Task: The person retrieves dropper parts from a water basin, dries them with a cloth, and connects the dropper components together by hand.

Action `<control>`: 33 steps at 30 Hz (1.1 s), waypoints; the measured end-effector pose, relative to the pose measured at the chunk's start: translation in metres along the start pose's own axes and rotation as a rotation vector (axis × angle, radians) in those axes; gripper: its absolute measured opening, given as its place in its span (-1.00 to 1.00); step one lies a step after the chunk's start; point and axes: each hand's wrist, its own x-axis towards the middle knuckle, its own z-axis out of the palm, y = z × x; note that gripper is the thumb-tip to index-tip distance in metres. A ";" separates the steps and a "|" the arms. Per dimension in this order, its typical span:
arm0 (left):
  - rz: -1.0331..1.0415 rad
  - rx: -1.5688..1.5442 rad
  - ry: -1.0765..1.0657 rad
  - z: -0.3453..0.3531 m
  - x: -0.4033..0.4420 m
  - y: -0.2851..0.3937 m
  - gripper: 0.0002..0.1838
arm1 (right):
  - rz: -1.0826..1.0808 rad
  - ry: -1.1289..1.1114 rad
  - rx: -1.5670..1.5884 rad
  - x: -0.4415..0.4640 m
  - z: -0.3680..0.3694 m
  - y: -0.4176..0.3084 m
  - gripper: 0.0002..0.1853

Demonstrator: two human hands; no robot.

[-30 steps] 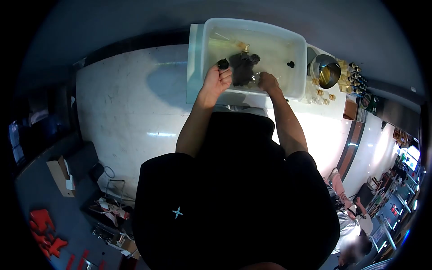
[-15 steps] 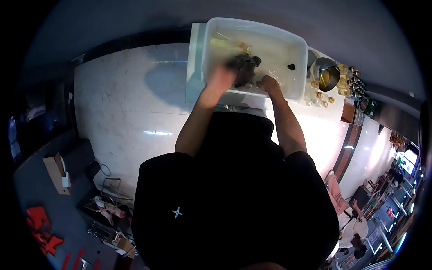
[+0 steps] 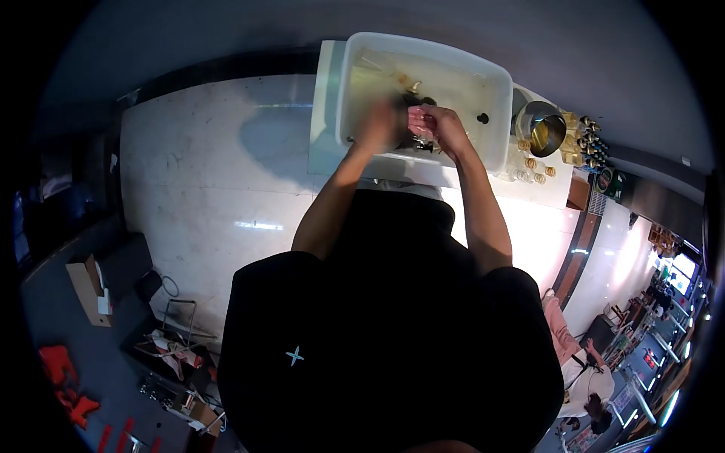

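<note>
A white plastic tub of cloudy water stands in front of me. My left hand is at the tub's left part, smeared by motion, so its fingers do not show. A blurred dark object lies against its inner side; I cannot tell whether it is held. Over the middle of the tub, my right hand has its palm turned up and wet fingers stretched left towards that object. Dark pieces and a small gold-coloured part lie behind the hands. One small black piece rests apart at the right.
Right of the tub are a metal bowl with yellowish contents, clear pieces with gold rings and several bottle-like items. A person is at the lower right. An open cardboard box stands at the far left.
My right hand has moved left from the tub's near right side and turned palm up. The dark mass between the hands is now mostly covered. The left hand stays blurred.
</note>
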 end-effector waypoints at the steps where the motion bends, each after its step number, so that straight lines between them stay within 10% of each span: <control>1: -0.047 -0.054 -0.069 -0.002 -0.001 0.001 -0.79 | -0.048 -0.008 -0.072 0.007 -0.006 0.010 -0.64; 8: -0.049 -0.285 -0.224 -0.016 0.002 0.026 -0.77 | -0.179 0.001 -0.511 -0.002 -0.006 0.018 -0.57; 20: 0.194 -0.250 -0.127 -0.031 -0.005 0.095 -0.60 | -0.352 0.006 -0.335 -0.001 -0.009 0.035 -0.52; 33: -0.005 -0.687 -0.200 -0.042 -0.014 0.122 -0.40 | -0.458 -0.119 -0.142 -0.006 0.002 0.038 -0.64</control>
